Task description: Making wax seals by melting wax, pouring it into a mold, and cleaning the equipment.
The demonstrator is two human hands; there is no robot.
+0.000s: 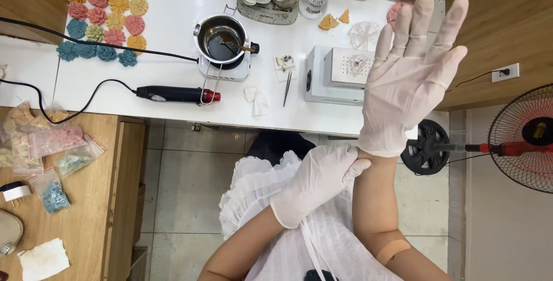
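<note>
Both my hands wear thin white gloves. My right hand [412, 71] is raised with its fingers spread wide, held above the white table's near edge [173, 114]. My left hand [319, 180] pinches the cuff of the right glove [368, 143] at the wrist. Nothing else is held. My forearm carries a tan plaster [393, 251] near the elbow. Below is my white pleated garment [271, 200].
The white table holds a steel pot of dark liquid on a small hotplate [223, 48], a black heat tool [175, 93], tweezers [286, 88], a white box device [337, 73] and coloured flower shapes [106, 13]. A wooden side table with bagged pieces [52, 148] stands left, a fan [521, 140] right.
</note>
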